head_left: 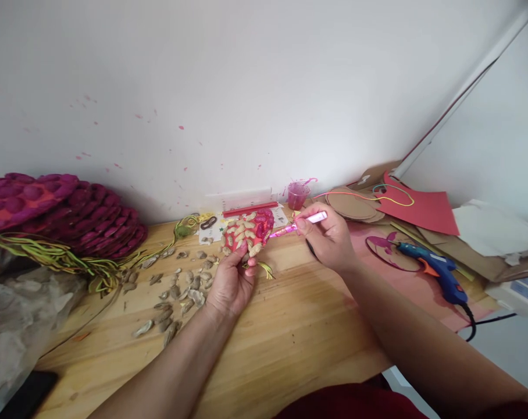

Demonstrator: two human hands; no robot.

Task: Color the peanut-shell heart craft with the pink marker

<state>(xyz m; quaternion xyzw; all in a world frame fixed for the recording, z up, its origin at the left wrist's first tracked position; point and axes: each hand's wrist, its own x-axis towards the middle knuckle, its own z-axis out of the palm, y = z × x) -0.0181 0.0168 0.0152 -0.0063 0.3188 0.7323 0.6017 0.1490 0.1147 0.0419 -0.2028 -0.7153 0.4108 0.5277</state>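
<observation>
Dark red clothing (355,402) lies nearest the camera, before a wooden table (290,349). Above it, the person's left hand (235,282) grips the lower edge of a red disc (259,240) bearing peanut shells (245,234), some coated magenta; the right hand (329,235) has its fingers closed around a paintbrush (290,230), tip at or just beside the disc's right edge. Pressing too hard could knock a shell loose; an overloaded brush might drip onto the table

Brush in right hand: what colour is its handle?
Brush handle: white, smeared pink toward the tip; head view.
</observation>
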